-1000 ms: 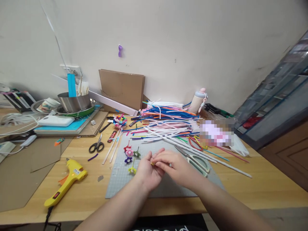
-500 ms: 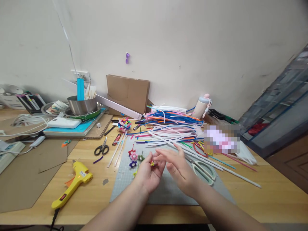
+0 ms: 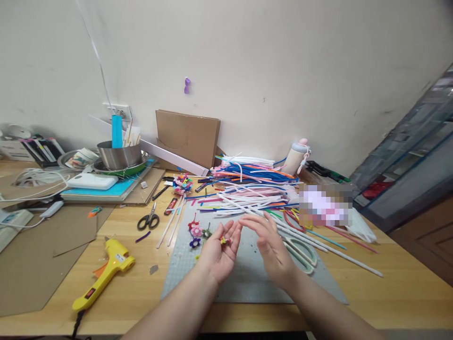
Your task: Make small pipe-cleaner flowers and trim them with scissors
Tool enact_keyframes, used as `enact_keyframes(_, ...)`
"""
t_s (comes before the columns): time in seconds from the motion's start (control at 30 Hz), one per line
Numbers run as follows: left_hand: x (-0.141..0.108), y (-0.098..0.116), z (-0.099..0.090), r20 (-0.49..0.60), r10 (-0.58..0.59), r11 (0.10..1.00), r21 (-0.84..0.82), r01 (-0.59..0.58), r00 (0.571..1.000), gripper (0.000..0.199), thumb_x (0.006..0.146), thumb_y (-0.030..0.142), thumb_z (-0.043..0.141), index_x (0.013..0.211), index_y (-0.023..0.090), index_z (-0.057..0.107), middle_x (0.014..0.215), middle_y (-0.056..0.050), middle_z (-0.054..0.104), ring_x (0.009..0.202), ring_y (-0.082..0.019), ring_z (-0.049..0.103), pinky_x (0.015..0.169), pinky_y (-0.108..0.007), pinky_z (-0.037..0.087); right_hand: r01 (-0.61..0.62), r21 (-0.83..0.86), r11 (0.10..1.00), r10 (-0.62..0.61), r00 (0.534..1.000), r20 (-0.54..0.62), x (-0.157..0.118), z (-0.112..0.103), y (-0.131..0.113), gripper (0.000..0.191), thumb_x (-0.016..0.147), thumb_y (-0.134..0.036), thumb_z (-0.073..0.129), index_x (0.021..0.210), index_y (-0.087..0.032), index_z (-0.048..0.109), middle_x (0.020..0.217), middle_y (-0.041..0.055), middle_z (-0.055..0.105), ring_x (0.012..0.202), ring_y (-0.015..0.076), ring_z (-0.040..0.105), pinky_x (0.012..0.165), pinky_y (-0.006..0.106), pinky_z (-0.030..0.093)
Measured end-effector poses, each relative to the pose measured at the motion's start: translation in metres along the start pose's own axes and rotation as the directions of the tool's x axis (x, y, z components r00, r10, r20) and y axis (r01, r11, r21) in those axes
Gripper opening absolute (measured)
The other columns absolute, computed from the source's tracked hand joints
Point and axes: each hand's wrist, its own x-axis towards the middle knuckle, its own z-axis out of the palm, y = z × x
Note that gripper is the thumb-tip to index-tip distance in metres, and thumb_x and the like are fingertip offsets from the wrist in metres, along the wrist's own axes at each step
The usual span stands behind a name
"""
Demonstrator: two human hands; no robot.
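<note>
Both your hands have come apart: your right hand (image 3: pixel 271 241) has let go and hangs open just beside, while your left hand (image 3: pixel 217 250) lies palm-up, fingers loosely curled, cradling the tiny red-and-yellow pipe-cleaner flower (image 3: pixel 224 241) above the grey cutting mat (image 3: pixel 247 278)

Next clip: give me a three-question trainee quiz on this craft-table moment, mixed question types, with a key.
1. True or false: the left hand lies palm up with a small flower piece in it.
2. Which tool lies on the wooden table left of the grey mat? A) hammer B) yellow glue gun C) stapler
3. Fill in: the right hand holds ____.

Key: 1 true; 2 B; 3 nothing, its fingers are spread open beside the left hand.
</note>
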Motion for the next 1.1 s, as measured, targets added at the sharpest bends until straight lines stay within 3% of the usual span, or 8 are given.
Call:
enact_keyframes(0.2,-0.005,0.010,-0.003,-0.027,-0.056,0.995,0.077,0.058,0.998,0.043,0.091,0.038,0.038,0.053,0.017,0.032,0.041,0.009,0.023,0.026,-0.004,0.022,0.027,-0.013,0.013,-0.041,0.046,0.998,0.044,0.996,-0.077,-0.006,-0.005,-0.001,0.036,0.095,-0.039,0.026,0.116,-0.029,0.053,0.120,0.0045,0.054,0.115,0.0219,0.046,0.107,0.050,0.014)
enact_keyframes(0.4,-0.019,0.039,-0.002,-0.078,0.132,0.974,0.197,-0.115,0.988,0.044,0.090,0.036,0.035,0.052,0.020,0.018,0.041,0.010,0.012,0.027,-0.005,0.013,0.034,-0.017,0.003,-0.082,0.067,0.994,0.086,0.994,-0.064,-0.014,-0.006,0.008,0.031,0.094,-0.037,0.030,0.113,-0.029,0.054,0.120,0.0047,0.053,0.114,0.0227,0.045,0.105,0.051,0.020)
enact_keyframes(0.53,-0.036,0.090,-0.005,-0.089,0.344,0.905,0.295,-0.305,0.935,0.040,0.088,0.026,0.037,0.053,0.020,0.018,0.040,0.009,0.013,0.028,-0.006,0.015,0.035,-0.018,0.005,-0.109,0.061,0.992,0.112,0.992,-0.051,-0.021,-0.008,0.021,0.029,0.094,-0.034,0.032,0.112,-0.028,0.054,0.119,0.0052,0.053,0.114,0.0238,0.045,0.103,0.052,0.022)
enact_keyframes(0.7,-0.057,0.197,-0.031,-0.163,0.682,0.694,0.451,-0.561,0.713,0.035,0.087,0.015,0.028,0.054,0.019,0.019,0.042,0.007,0.019,0.033,-0.005,0.018,0.037,-0.018,0.012,-0.160,0.063,0.985,0.163,0.986,-0.044,-0.029,-0.008,0.042,0.027,0.093,-0.032,0.035,0.111,-0.029,0.054,0.119,0.0051,0.053,0.114,0.0244,0.045,0.100,0.049,0.029)
enact_keyframes(0.8,-0.062,0.265,-0.054,-0.242,0.846,0.518,0.579,-0.629,0.475,0.042,0.094,0.028,0.016,0.056,0.018,0.030,0.048,0.007,0.023,0.038,-0.003,0.024,0.040,-0.015,0.022,-0.196,0.074,0.978,0.200,0.979,-0.047,-0.033,-0.003,0.054,0.026,0.092,-0.033,0.036,0.107,-0.027,0.056,0.118,0.0060,0.053,0.113,0.0249,0.046,0.096,0.046,0.035)
enact_keyframes(0.9,-0.060,0.318,-0.075,-0.293,0.921,0.388,0.742,-0.547,0.257,0.030,0.089,0.042,0.043,0.084,0.014,0.053,0.065,0.004,0.048,0.046,-0.005,0.039,0.043,-0.020,0.036,-0.231,0.083,0.969,0.236,0.969,-0.066,-0.037,0.002,0.062,0.026,0.092,-0.034,0.036,0.104,-0.026,0.057,0.116,0.0062,0.054,0.111,0.0245,0.048,0.094,0.043,0.038)
enact_keyframes(1.0,-0.053,0.348,-0.095,-0.187,0.960,0.254,0.897,-0.363,0.210,0.031,0.088,0.041,0.045,0.095,0.013,0.056,0.078,-0.001,0.057,0.059,-0.009,0.053,0.053,-0.025,0.046,-0.260,0.087,0.962,0.266,0.961,-0.075,-0.039,0.004,0.066,0.026,0.092,-0.035,0.036,0.102,-0.026,0.058,0.115,0.0055,0.055,0.110,0.0234,0.050,0.093,0.039,0.041)
enact_keyframes(1.1,-0.047,0.362,-0.110,0.055,0.984,-0.033,0.991,-0.128,0.171,0.031,0.088,0.039,0.047,0.100,0.012,0.057,0.088,-0.004,0.061,0.072,-0.014,0.059,0.064,-0.031,0.051,-0.289,0.084,0.954,0.295,0.953,-0.072,-0.039,0.004,0.068,0.026,0.091,-0.035,0.037,0.102,-0.026,0.059,0.115,0.0049,0.055,0.110,0.0228,0.050,0.092,0.037,0.042)
